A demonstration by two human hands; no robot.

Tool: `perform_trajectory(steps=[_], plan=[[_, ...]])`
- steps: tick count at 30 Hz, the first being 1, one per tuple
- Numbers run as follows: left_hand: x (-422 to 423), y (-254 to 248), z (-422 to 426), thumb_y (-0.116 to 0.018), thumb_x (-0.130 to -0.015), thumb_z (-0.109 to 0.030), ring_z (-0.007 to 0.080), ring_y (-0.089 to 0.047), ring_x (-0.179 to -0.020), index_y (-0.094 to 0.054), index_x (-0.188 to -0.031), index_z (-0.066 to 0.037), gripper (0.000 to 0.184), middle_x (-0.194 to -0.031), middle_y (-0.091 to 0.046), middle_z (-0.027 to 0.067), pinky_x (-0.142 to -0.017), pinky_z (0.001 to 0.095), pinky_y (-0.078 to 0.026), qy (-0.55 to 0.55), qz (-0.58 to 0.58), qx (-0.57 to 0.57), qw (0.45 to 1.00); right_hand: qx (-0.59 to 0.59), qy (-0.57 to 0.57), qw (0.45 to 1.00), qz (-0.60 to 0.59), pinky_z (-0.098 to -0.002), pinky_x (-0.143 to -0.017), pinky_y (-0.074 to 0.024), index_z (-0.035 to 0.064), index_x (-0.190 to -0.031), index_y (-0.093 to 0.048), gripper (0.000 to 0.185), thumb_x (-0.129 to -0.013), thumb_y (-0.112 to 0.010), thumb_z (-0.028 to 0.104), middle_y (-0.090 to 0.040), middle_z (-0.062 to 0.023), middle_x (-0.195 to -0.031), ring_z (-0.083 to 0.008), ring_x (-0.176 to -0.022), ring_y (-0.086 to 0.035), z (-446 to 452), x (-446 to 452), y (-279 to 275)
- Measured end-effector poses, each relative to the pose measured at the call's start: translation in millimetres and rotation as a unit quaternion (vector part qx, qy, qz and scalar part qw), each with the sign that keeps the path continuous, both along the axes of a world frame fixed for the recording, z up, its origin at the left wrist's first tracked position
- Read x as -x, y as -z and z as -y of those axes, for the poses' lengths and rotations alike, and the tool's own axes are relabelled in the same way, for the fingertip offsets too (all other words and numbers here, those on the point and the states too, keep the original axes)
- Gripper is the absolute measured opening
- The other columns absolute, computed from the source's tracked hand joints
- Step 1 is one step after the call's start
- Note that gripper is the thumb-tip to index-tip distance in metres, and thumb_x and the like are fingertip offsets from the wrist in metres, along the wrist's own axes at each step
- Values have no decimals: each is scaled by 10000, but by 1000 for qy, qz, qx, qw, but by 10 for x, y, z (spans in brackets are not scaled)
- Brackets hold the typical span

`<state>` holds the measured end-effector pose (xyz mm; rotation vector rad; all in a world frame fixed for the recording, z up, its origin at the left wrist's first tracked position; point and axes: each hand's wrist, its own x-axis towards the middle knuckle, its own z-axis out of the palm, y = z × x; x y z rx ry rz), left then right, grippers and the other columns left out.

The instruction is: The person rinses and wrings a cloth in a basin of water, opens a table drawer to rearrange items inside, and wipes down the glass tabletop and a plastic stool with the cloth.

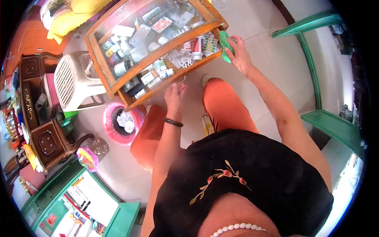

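My right hand (239,55) holds a green cloth (226,46) against the right corner of a wooden cabinet (166,46) with a glass top. The cabinet's drawer (169,81) is pulled out toward me and holds bottles, boxes and blister packs of pills. A white bottle with a red label (197,49) stands among them. My left hand (175,94) is at the drawer's front, beside its metal handle (181,80), with the fingers loosely curled; whether they touch the handle is unclear. A dark bracelet is on that wrist.
A beige plastic stool (77,81) stands left of the cabinet. Below the drawer's left end is a pink-lined bin (118,132) with crumpled white waste. Carved wooden furniture (47,142) is at the far left. Green door frames (312,71) stand at the right.
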<state>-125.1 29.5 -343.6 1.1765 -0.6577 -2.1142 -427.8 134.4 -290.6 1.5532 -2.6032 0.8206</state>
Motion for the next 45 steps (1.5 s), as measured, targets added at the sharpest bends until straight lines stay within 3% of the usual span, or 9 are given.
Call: perform_trajectory(steps=[8, 12, 16, 19, 23, 33, 37, 40, 45], plan=[[-11, -41, 27, -508, -988, -189, 195, -637, -865, -518, -987, -14, 175, -979, -639, 150, -838, 349, -561, 20, 3, 0, 1000, 42, -45, 996, 71, -426, -957, -438, 74, -1311, -471, 424, -901, -574, 116, -422, -187, -1314, -377, -1177, -448, -150, 58, 207], [24, -75, 63, -499, -990, -171, 194, -643, -843, -518, -987, -19, 153, -972, -646, 152, -819, 352, -570, 30, 12, -12, 999, 226, 121, 965, 57, -421, -941, -418, 14, -1232, -491, 352, -888, -531, 78, -474, -225, -1219, -366, -1120, -494, -17, -315, 404], [-12, -102, 127, -497, -989, -159, 195, -651, -818, -519, -1001, -10, 151, -979, -651, 161, -793, 346, -580, 51, 18, -29, 998, 295, 429, 807, 277, -444, -882, -412, -33, -1076, -477, 276, -847, -545, 106, -529, -218, -1064, -362, -988, -533, 79, -339, 774], [9, -187, 170, -496, -989, -156, 193, -653, -802, -522, -1013, 5, 165, -972, -652, 162, -765, 338, -583, 64, 40, -39, 996, 270, 406, 825, 285, -461, -874, -412, -28, -1107, -445, 311, -843, -543, 104, -530, -216, -1032, -370, -948, -539, 147, -401, 491], [46, -133, 227, -501, -987, -159, 182, -644, -772, -538, -989, 11, 175, -918, -655, 136, -719, 328, -583, 67, 33, -31, 997, 173, 370, 907, 102, -485, -900, -384, -60, -1105, -415, 286, -867, -495, 76, -488, -273, -1058, -423, -1013, -488, 309, -349, 729], [114, -136, 342, -546, -965, -175, 131, -600, -666, -559, -905, -5, 181, -840, -646, 90, -626, 278, -565, 95, 52, 2, 994, 154, 253, 914, 278, -490, -934, -368, -126, -1117, -428, 353, -904, -508, 144, -493, -361, -1154, -470, -1084, -499, 623, -1385, 819], [288, -61, 892, -550, -961, -168, 124, -592, -622, -565, -885, -9, 177, -811, -644, 85, -573, 257, -549, 66, 46, 1, 997, 119, 187, 886, 407, -441, -918, -407, -101, -1163, -420, 376, -885, -549, 116, -539, -316, -1140, -439, -1056, -538, 1245, -1335, 775], [247, -137, 975, -534, -973, -194, 142, -601, -674, -566, -957, -17, 181, -857, -645, 79, -613, 282, -547, 111, 73, 4, 991, 160, 200, 876, 408, -377, -765, -488, -17, -1108, -453, 253, -891, -544, 74, -569, -130, -1005, -222, -941, -564, 1340, -1395, 940], [-147, -428, 844, -520, -981, -229, 146, -603, -723, -573, -1036, -9, 232, -884, -649, 80, -642, 284, -534, 121, 114, -8, 986, 192, 150, 837, 490, -336, -663, -538, 54, -1136, -449, 283, -877, -559, 25, -554, -74, -1027, -186, -874, -569, 1434, -1539, 1330]])
